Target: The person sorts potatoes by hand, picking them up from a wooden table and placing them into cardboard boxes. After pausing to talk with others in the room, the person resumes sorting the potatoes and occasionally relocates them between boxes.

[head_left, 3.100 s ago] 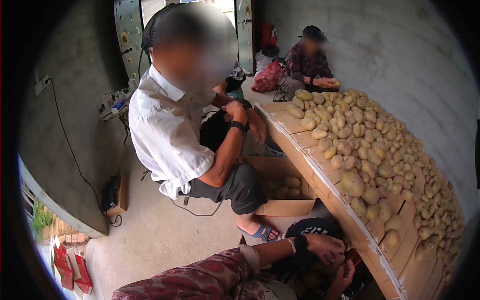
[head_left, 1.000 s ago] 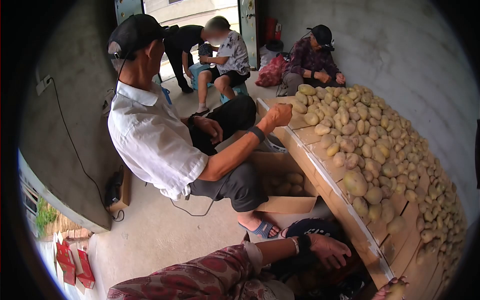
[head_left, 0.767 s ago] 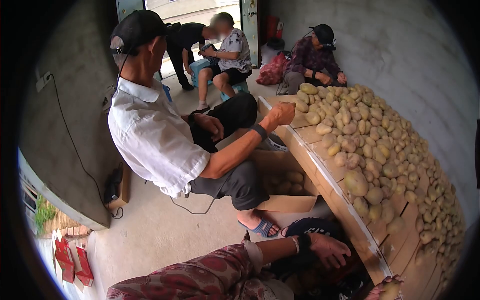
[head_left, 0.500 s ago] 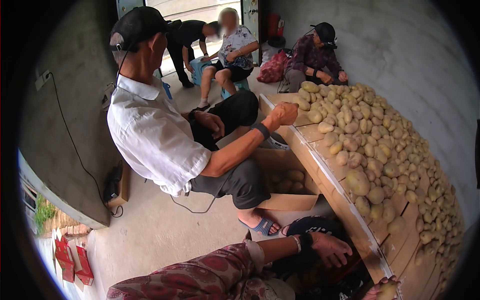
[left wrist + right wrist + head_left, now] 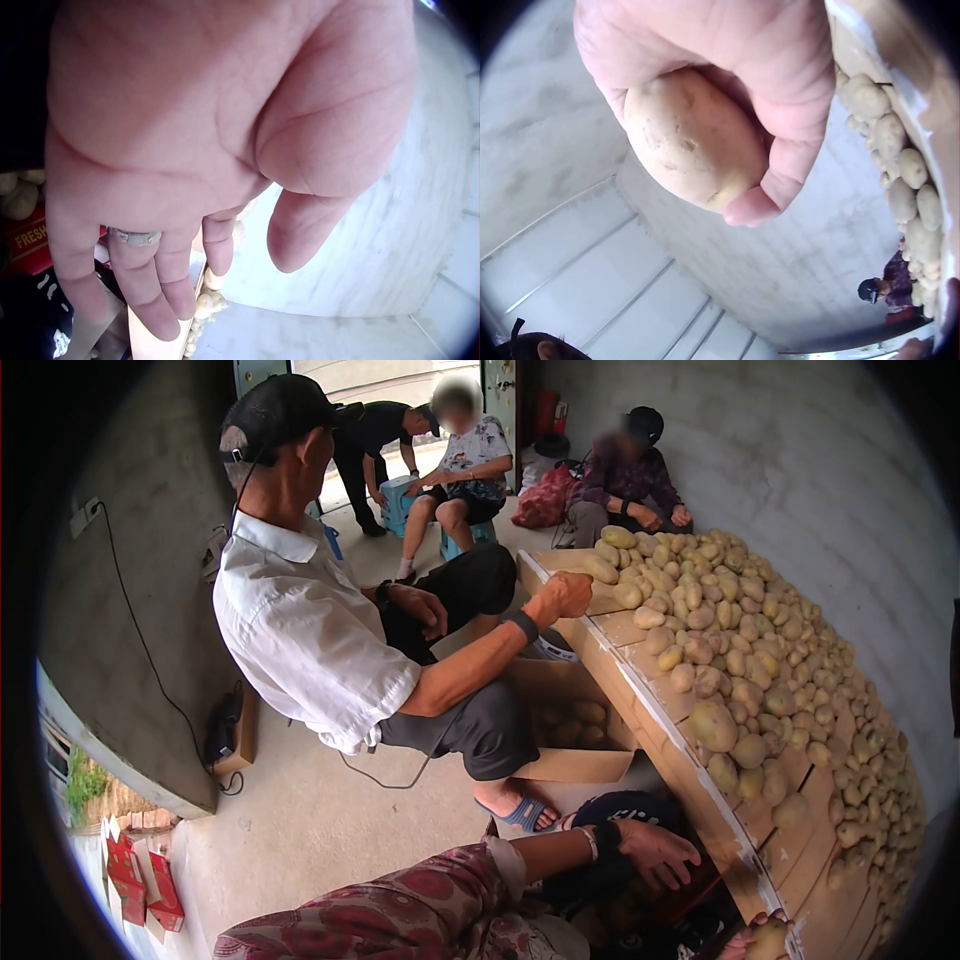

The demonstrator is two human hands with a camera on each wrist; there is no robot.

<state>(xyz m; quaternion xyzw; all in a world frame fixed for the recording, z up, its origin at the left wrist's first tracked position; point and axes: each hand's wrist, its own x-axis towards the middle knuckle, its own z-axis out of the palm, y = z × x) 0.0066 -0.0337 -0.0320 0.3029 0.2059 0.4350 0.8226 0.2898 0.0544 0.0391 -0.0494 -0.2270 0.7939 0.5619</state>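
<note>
A pale yellow potato point(image 5: 694, 142) with small brown marks sits in my right hand point(image 5: 780, 67), thumb and fingers curled round it. In the head view that potato point(image 5: 768, 940) shows at the bottom edge, beside the rim of the wooden table point(image 5: 640, 685). My left hand point(image 5: 655, 852) is held palm up with fingers loosely spread and nothing in it, left of the table edge. The left wrist view shows its palm point(image 5: 165, 112), a ring on one finger, and relaxed fingers. Below it, partly hidden, lie dark cloth and a red box printed FRESH point(image 5: 28, 240).
A large heap of potatoes point(image 5: 740, 630) covers much of the table. A person in a white shirt point(image 5: 300, 610) sits across, a fist at the table corner. Beside them a cardboard box point(image 5: 575, 765) holds potatoes. More people sit or bend near the doorway; a red mesh bag point(image 5: 545, 500) lies there.
My two hands were together low beside the table; the right has since come up at the table edge with the potato. The seated person in white has turned away and reached to the table corner.
</note>
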